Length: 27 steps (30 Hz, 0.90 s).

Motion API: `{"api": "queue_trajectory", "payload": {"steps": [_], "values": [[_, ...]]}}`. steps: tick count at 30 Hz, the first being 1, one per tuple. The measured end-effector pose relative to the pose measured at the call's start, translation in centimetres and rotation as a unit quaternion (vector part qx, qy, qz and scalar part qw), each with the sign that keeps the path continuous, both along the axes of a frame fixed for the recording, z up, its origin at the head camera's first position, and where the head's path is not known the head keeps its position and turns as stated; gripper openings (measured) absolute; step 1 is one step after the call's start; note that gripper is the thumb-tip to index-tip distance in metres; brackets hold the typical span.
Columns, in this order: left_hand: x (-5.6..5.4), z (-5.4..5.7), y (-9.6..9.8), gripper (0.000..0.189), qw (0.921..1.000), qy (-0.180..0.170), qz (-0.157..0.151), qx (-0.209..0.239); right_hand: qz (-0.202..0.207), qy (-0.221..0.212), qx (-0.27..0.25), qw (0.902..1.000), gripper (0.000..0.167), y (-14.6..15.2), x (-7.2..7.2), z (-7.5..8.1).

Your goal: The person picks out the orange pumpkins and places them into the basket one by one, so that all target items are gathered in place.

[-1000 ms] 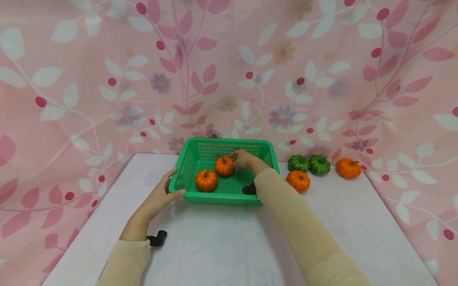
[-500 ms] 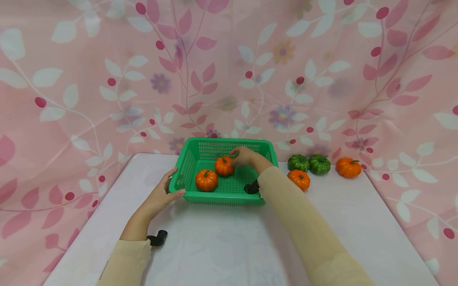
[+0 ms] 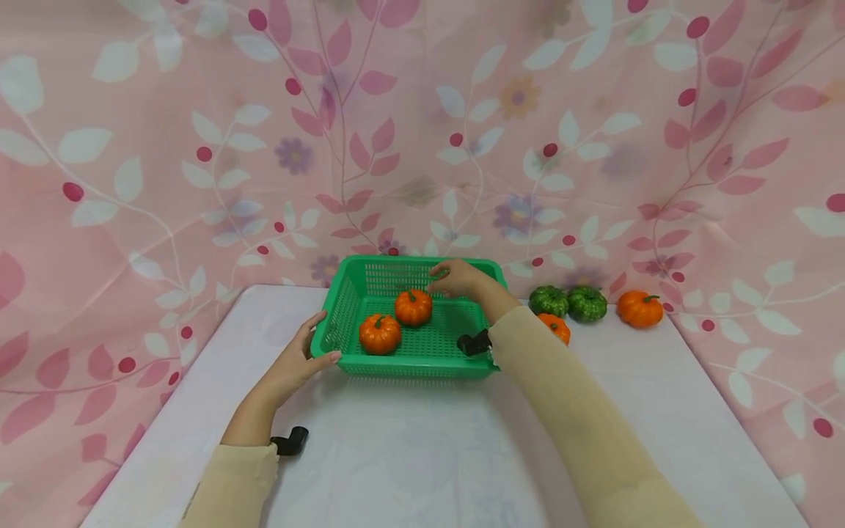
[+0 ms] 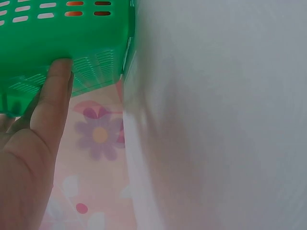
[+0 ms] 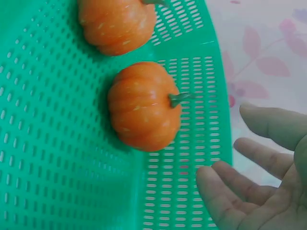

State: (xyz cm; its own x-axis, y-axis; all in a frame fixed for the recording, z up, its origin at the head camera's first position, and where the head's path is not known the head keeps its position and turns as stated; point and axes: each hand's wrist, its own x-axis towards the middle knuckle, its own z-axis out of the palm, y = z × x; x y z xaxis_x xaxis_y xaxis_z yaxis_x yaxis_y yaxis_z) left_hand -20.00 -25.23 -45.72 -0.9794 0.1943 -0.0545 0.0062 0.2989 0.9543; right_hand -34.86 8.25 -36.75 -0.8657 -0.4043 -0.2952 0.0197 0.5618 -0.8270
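A green plastic basket (image 3: pixel 409 363) with slotted walls stands at the back of the table. My left hand (image 3: pixel 300 363) holds its near left corner, thumb on the front wall and fingers along the left side; in the left wrist view the thumb (image 4: pixel 55 91) lies straight against the green plastic. Inside are two small orange pumpkins, one near the front left (image 3: pixel 379 334) and one farther back (image 3: pixel 413 307). My right hand (image 3: pixel 462 280) hovers over the basket's back right part with nothing in it. In the right wrist view its spread fingers (image 5: pixel 216 194) are apart from the nearer pumpkin (image 5: pixel 144 106).
Right of the basket sit two green pumpkins (image 3: pixel 549 301) (image 3: pixel 587 303) side by side. An orange pumpkin (image 3: pixel 557 327) in front of them is partly hidden by the right sleeve. Another orange pumpkin (image 3: pixel 639 309) lies farther right. A floral cloth (image 3: pixel 422 147) hangs behind the white table (image 3: pixel 396 455).
My right hand has let go of the rear pumpkin and lifted up and to the right, away from it. The left hand stays at the basket's corner.
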Motion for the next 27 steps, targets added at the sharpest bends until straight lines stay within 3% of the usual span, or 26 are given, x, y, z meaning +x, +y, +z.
{"api": "queue_trajectory", "payload": {"steps": [11,16,27], "values": [[-0.1,-0.2,0.0,0.091,1.0000,0.000,0.001,-0.007,0.011,0.008,0.015,0.9998,0.055,1.5,2.2,2.0],[-0.1,-0.4,-0.2,0.091,1.0000,-0.002,-0.001,-0.005,0.019,0.037,0.051,0.9978,0.054,2.2,3.1,2.6],[-0.1,-0.3,-0.2,0.090,1.0000,0.006,-0.001,-0.005,0.030,0.084,0.077,0.9930,0.052,3.5,5.1,3.2]]}}
